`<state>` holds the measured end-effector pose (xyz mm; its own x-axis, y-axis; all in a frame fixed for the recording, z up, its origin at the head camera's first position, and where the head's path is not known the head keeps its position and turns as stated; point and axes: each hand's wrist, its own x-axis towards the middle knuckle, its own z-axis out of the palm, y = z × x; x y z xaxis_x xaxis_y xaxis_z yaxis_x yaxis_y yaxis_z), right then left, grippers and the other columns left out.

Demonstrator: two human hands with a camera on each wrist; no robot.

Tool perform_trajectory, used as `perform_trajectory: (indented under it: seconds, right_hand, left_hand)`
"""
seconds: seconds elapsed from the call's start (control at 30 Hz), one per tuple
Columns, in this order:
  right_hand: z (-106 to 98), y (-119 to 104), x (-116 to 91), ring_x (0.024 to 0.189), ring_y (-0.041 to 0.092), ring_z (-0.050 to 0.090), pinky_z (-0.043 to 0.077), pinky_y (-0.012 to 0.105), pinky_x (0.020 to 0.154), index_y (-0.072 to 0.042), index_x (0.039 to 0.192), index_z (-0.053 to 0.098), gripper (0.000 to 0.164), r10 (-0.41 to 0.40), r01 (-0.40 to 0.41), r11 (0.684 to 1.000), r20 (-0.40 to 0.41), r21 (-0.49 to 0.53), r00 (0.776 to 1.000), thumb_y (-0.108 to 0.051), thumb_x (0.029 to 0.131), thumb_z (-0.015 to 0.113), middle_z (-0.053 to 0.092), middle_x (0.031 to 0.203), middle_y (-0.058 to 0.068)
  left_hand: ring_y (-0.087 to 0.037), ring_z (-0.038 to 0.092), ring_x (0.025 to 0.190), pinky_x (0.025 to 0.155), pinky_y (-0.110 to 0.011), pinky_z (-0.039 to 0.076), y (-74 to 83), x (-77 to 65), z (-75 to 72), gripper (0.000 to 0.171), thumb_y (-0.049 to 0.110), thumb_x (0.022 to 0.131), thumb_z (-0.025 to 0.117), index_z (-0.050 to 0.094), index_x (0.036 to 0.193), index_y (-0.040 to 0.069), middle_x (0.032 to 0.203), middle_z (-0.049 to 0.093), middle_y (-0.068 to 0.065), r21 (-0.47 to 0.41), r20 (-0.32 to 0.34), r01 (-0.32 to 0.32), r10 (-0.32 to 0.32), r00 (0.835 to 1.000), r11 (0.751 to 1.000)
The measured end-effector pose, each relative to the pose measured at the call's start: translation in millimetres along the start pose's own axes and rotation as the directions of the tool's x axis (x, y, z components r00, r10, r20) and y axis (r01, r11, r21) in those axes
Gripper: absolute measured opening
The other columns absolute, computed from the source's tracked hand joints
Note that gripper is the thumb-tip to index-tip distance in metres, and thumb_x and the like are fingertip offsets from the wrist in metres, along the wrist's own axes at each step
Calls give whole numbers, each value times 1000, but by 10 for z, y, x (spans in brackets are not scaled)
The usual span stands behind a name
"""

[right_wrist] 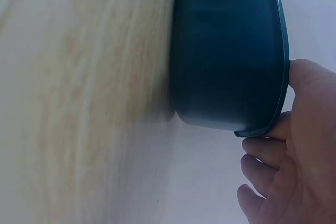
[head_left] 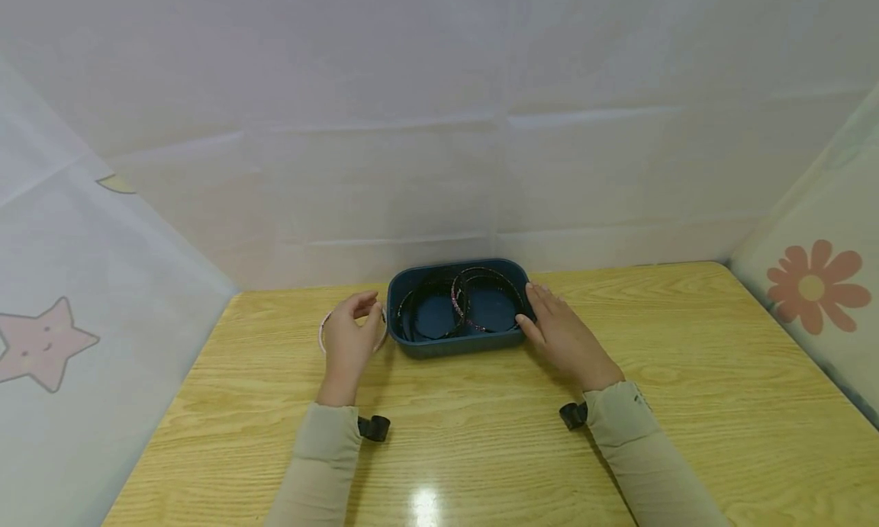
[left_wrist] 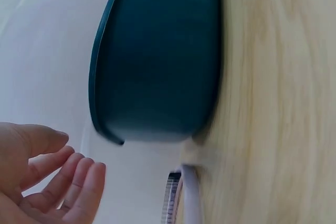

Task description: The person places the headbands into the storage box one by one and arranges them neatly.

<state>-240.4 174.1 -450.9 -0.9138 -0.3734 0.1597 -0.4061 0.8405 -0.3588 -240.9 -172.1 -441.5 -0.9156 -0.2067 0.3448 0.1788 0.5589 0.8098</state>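
A dark teal plastic basket (head_left: 462, 347) stands on the table. Inside it lie several dark hoop-shaped headbands, one with pink glittery beads (head_left: 455, 298). My right hand (head_left: 565, 336) holds the basket's right end, thumb at the rim and fingers against the outside. The right wrist view shows that hand (right_wrist: 302, 156) at the rim's end. Left of the basket, a pale pink headband (head_left: 323, 335) lies on the table, partly hidden by my left hand (head_left: 350, 344). That hand has loosely bent fingers and holds nothing. In the left wrist view, the pale headband (left_wrist: 192, 198) shows a black ribbed part.
The wooden table (head_left: 467, 428) backs onto a pale cloth wall (head_left: 439, 191), close behind the basket. Cloth sides carry a pink star (head_left: 48, 344) at left and a red flower (head_left: 812, 287) at right. Dark wrist mounts (head_left: 374, 428) sit on both sleeves.
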Motion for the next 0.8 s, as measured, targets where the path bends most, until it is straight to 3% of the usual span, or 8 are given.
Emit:
perform_trajectory:
  seconds: [0.2,0.43,0.8]
  right_hand:
    - [1,-4,7,153,38,17,15,52,125,4,160,20,68,8,-8,1000,2,11,1000,-39,111,40,22,165,23]
    - [7,12,21,154,38,17,16,52,125,3,160,19,69,8,-8,1000,5,0,1000,-41,111,39,21,165,22]
    - [-1,10,15,154,38,16,16,53,124,4,160,20,69,3,-3,1000,7,-3,1000,-41,111,39,21,165,23]
  left_hand:
    - [-36,67,109,95,-53,53,-110,34,-160,28,12,101,64,69,124,-1,120,69,-21,89,37,52,-56,998,995]
    - [-39,65,114,90,-54,55,-246,58,-359,31,11,103,59,66,129,-4,126,66,-24,172,33,115,-122,992,978]
    - [-47,57,121,96,-57,51,-474,55,-618,41,12,102,56,56,136,-12,133,57,-33,228,38,292,-308,950,929]
